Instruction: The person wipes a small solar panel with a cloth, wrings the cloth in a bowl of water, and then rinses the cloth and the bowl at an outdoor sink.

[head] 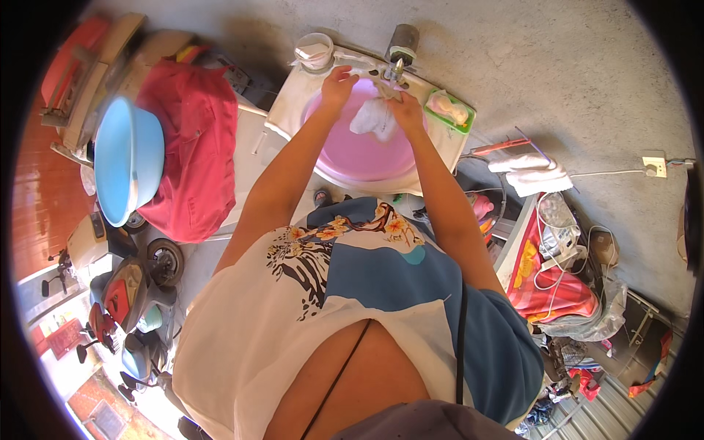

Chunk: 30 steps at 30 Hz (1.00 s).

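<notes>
A pink plastic basin [366, 157] sits in the white washstand [283, 118], below a metal tap [397, 69]. My right hand [408, 110] is closed on a wet white cloth [374, 118] that hangs over the basin under the tap. Over the basin's left rim is my left hand [337, 88], its fingers spread and slightly curled, holding nothing that I can see. A clear plastic tub [314, 52] with white things in it stands at the back left corner. On the right lies a green soap dish [465, 130] holding a pale bar in a wrapper.
Left of the washstand are a red cloth [192, 148] and a light blue basin [149, 159]. At the right, a white towel [539, 175] hangs by the wall, with cables and a red checked cloth [566, 297] below. Parked scooters [124, 294] stand at the lower left.
</notes>
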Tool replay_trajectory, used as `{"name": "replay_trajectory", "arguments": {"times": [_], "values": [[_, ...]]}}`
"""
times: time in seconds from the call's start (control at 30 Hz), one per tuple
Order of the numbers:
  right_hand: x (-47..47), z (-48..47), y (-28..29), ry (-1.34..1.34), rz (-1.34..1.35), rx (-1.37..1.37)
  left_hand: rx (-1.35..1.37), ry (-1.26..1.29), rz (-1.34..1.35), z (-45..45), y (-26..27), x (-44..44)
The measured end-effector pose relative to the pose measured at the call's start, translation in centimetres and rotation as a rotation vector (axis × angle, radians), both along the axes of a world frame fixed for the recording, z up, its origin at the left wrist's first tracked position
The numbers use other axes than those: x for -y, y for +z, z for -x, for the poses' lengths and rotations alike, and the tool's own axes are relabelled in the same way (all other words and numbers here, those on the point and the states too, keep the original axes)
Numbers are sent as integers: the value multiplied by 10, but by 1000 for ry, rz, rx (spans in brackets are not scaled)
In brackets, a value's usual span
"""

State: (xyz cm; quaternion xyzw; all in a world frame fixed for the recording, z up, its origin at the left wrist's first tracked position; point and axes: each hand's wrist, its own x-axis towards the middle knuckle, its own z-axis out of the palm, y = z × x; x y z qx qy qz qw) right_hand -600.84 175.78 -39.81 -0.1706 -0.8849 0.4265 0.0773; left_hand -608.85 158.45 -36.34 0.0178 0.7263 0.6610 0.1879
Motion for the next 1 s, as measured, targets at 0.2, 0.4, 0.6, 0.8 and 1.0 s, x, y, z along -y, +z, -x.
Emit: {"name": "replay_trajectory", "arguments": {"times": [0.2,0.4,0.6,0.8,1.0], "values": [[2,7,-17,-217,766,113,389,-248,93,-55,4,-12],[-10,-7,-6,-66,1326,76,377,-346,-79,-26,-66,20],[-6,-8,-3,4,1577,230,-28,-393,107,-39,-58,-5],[-15,-15,18,-47,1315,277,288,-101,203,-14,-71,12],[-17,-20,-3,-65,763,182,125,-371,41,1,-59,20]]}}
